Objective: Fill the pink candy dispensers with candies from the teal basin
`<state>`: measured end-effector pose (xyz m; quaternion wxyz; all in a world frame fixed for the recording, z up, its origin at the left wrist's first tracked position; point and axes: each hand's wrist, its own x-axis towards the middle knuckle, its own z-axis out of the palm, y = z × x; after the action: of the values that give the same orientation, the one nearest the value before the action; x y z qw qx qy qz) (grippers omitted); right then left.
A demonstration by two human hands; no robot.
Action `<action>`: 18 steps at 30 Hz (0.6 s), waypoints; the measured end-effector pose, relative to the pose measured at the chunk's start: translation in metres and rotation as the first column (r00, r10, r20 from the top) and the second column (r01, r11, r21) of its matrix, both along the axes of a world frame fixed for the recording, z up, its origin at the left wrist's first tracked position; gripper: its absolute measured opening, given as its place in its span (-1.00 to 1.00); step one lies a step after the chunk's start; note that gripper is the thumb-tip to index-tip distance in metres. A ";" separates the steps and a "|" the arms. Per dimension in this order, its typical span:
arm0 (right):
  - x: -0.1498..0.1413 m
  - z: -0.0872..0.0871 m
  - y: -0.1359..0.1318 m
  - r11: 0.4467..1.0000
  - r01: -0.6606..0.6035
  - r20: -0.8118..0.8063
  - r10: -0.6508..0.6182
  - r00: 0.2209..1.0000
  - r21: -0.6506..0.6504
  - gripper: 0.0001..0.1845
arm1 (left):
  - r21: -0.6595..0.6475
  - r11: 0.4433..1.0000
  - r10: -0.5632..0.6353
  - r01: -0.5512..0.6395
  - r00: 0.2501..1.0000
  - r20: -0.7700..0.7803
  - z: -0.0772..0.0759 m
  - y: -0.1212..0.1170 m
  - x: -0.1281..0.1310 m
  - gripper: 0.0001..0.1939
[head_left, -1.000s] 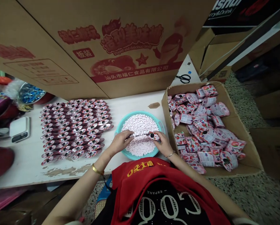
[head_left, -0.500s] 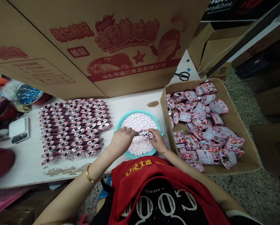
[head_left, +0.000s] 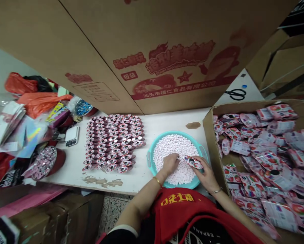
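The right hand (head_left: 205, 172) pinches a packet (head_left: 193, 163) above the three o'clock side of the basin (head_left: 190, 185); a slack pinch could drop it. At the packet's nine o'clock, the left hand (head_left: 170, 164), grip hidden, touches pale candies (head_left: 176, 144); hasty scooping could scatter them.

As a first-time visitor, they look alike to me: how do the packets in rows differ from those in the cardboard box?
The row packets are lined up neatly, while the boxed packets lie jumbled. The row packets show mostly narrow ends; many boxed packets show broad printed faces. Both have pink and red wrapping.
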<state>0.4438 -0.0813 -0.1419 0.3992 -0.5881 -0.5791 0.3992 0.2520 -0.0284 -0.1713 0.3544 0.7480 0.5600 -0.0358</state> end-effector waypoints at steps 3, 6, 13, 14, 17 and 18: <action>0.002 0.001 -0.002 0.999 0.021 -0.007 -0.021 1.000 -0.031 -0.65 | -0.012 1.000 0.020 -0.020 0.998 0.066 -0.002 0.002 -0.010 -0.73; 0.003 0.002 -0.002 0.997 0.068 -0.003 -0.068 0.998 -0.039 -0.63 | -0.009 0.999 0.047 -0.046 0.987 0.151 0.011 0.005 -0.039 -0.71; -0.007 0.001 0.009 0.998 0.062 0.070 -0.063 0.996 0.022 -0.66 | 0.193 0.979 -0.108 0.067 0.971 0.212 0.074 0.021 -0.086 -0.72; -0.008 0.001 0.011 0.998 0.046 0.079 -0.048 0.996 0.030 -0.66 | 0.218 0.970 -0.147 0.105 0.971 0.188 0.084 0.023 -0.086 -0.73; -0.011 0.001 0.015 0.998 -0.006 0.105 0.000 0.995 0.056 -0.63 | 0.251 0.947 -0.236 0.202 0.965 0.114 0.109 0.025 -0.078 -0.74; -0.012 0.001 0.015 0.998 -0.018 0.117 0.011 0.993 0.065 -0.60 | 0.250 0.939 -0.262 0.237 0.962 0.072 0.115 0.025 -0.073 -0.75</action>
<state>0.4317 -0.0660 -0.1407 0.3809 -0.5927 -0.6186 0.3479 0.1793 -0.0039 -0.0559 0.2832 0.8511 0.4413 0.0264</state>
